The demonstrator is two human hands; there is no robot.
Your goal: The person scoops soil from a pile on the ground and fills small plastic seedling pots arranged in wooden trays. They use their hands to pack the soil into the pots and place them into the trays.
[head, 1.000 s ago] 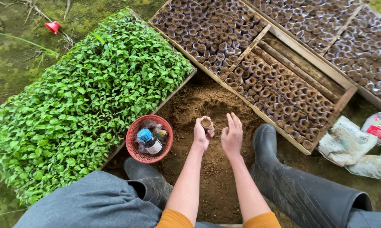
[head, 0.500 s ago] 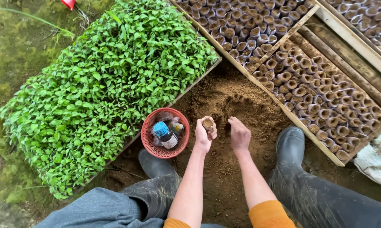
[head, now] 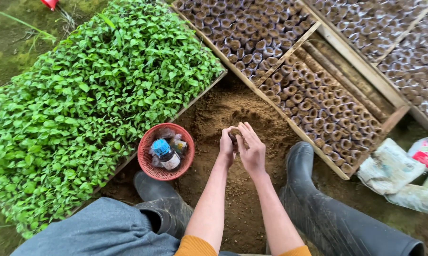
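Note:
My left hand (head: pixel 226 148) is closed around a small soil-filled seedling pot (head: pixel 234 136), held above a heap of brown soil (head: pixel 233 118). My right hand (head: pixel 251 148) rests against the pot's top, fingers together and touching the soil in it. Both forearms reach forward between my knees. Beyond the heap stands a wooden frame (head: pixel 289 52) packed with several rows of the same small filled pots (head: pixel 318 104).
A bed of green seedlings (head: pixel 81 104) fills the left. A red basket (head: pixel 150 166) holding a small bottle and plastic bags sits beside my left black boot (head: pixel 161 208). My right boot (head: pixel 313 189) stands near the frame's corner. Crumpled bags (head: pixel 394 170) lie at right.
My right hand has moved left from the soil heap onto the pot in my left hand. The view has shifted slightly, so the basket and hands sit further right in the picture.

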